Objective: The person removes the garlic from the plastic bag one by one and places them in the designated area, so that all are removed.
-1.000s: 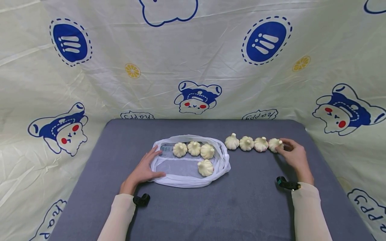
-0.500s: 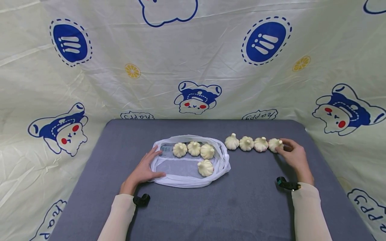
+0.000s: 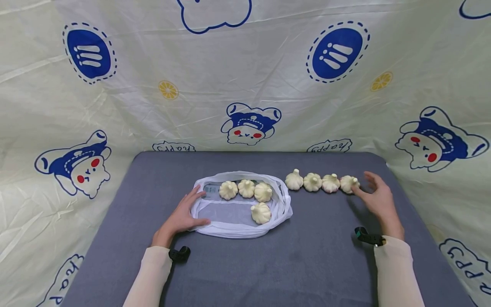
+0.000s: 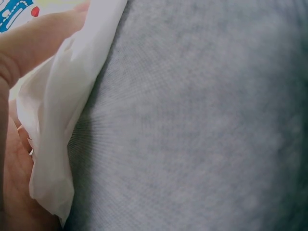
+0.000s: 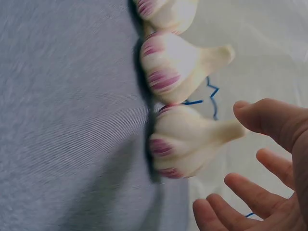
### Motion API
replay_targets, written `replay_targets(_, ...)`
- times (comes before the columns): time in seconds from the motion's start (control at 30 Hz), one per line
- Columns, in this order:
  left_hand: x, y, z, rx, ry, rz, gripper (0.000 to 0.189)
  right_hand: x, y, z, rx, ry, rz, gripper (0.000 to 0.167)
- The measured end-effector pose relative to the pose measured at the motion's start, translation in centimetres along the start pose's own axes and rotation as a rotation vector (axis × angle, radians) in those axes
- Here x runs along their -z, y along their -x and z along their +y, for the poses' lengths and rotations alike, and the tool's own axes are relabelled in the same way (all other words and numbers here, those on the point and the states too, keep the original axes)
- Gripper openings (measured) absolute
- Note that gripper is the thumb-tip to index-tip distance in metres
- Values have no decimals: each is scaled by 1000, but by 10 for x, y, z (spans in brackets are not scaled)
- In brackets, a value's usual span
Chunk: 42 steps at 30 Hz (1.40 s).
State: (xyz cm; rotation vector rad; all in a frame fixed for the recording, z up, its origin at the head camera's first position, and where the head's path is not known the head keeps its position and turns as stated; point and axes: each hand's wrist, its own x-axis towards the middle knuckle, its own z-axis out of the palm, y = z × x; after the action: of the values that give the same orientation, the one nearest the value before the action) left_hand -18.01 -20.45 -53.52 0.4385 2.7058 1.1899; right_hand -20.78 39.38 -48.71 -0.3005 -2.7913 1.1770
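Observation:
In the head view, a white plastic bag lies spread with its mouth facing up. Several bulbs of garlic sit in it, three in a line and one garlic bulb nearer. My left hand rests at the bag's left rim, thumb and fingers spread along the opening; the left wrist view shows a fold of plastic over that hand. A row of more garlic runs right from the bag. At its right end is a garlic bulb, stem up. Beside it my right hand has its fingers apart, the thumb by the stem.
A grey cloth-covered table carries everything. Behind and at both sides hangs a pale printed sheet. Bulbs in the row stand side by side, the leftmost garlic bulb close to the bag's right rim.
My right hand has let go of the rightmost garlic bulb, its fingers spreading and drawing slightly to the right. The left hand, bag and garlic stay in place.

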Motion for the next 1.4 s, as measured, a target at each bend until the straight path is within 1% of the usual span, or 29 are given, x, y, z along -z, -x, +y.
replay_targets(0.13,0,0,0,-11,-1,1,93,5,6,-17,23,13,22,86)
replay_targets(0.33,0,0,-2,-19,-8,-1,93,11,21,-56,91,30,69,88)
replay_targets(0.5,0,-1,-1,-12,-3,-6,93,10,34,-88,181,-15,99,87)
replay_targets(0.6,0,-1,-1,-4,0,-9,93,5,39,-103,250,-38,88,86)
replay_targets(0.7,0,-1,-1,4,1,-11,93,-2,44,-119,301,-49,39,86)
replay_targets(0.83,0,-1,-1,8,1,-11,93,-17,48,-137,359,-50,-31,84)
replay_targets(1.0,-1,0,-2,11,1,-13,93,-41,46,-152,433,-56,-92,82)
replay_targets(1.17,-1,0,-2,5,-9,-9,94,-63,42,-167,494,-96,-170,82)
replay_targets(1.27,-1,-1,-2,12,-4,-6,94,-76,42,-178,511,-120,-225,82)
replay_targets(1.4,-1,-1,-2,11,1,-5,94,-90,43,-192,514,-123,-298,83)
